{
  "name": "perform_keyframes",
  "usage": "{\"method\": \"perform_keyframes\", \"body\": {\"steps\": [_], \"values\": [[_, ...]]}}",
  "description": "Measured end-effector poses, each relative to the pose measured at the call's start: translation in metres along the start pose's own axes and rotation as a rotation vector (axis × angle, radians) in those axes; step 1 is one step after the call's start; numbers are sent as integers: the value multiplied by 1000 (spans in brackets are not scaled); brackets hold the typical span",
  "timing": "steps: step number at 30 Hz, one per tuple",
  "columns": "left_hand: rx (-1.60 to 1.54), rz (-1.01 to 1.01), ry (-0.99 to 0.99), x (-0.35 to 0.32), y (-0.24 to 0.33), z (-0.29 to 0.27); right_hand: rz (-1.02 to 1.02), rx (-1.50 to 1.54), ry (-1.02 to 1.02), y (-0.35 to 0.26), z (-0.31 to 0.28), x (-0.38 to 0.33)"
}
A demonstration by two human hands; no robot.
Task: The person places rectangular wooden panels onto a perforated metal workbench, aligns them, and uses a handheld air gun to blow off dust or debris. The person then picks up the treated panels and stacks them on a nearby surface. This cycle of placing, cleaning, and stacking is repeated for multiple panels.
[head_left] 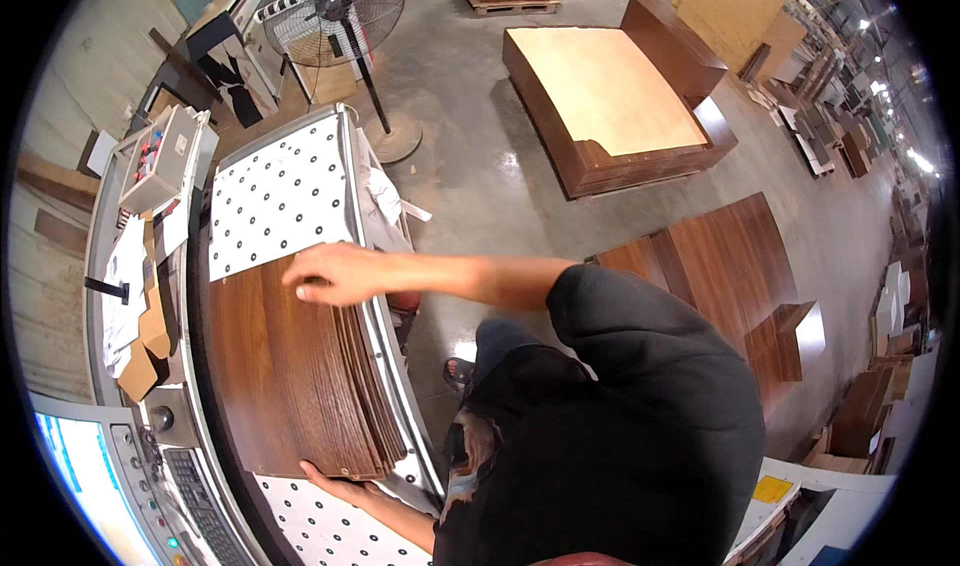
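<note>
A stack of brown wood-grain panels (275,366) lies on a long worktable covered with a white, black-dotted sheet (275,201). My right hand (345,274) is over the stack's far end, its fingers curled in loosely and slightly blurred. Nothing shows between them; whether they touch the top panel I cannot tell. At the near end, my left hand (345,488) lies against the panels' edges with a digit stretched out along them. Part of that hand is hidden below the stack. On the right side the panels' edges are slightly uneven.
Left of the table are a monitor (85,476), a keyboard (205,506), a torn cardboard box (150,341) and a pale drawer box (160,161). A pedestal fan (335,6) stands beyond. Brown panel stacks (640,171) and loose brown panels (730,256) occupy the floor to the right.
</note>
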State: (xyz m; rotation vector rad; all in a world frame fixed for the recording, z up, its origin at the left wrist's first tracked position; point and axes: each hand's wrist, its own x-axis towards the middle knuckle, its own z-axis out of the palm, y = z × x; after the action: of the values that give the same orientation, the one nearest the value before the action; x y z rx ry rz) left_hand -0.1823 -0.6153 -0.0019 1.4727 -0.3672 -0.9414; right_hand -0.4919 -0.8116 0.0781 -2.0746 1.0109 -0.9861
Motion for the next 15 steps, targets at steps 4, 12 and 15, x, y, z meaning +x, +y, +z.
{"method": "perform_keyframes", "body": {"steps": [4, 12, 15], "values": [[27, -46, 92, -7, 9, 5, 219, -68, -246, 83, 0, 83], [-5, -79, 262, -12, 12, 11, 507, 610, -716, 131, 23, 120], [89, -36, 308, -17, 9, 13, 545, 724, -733, 148, 35, 110]]}}
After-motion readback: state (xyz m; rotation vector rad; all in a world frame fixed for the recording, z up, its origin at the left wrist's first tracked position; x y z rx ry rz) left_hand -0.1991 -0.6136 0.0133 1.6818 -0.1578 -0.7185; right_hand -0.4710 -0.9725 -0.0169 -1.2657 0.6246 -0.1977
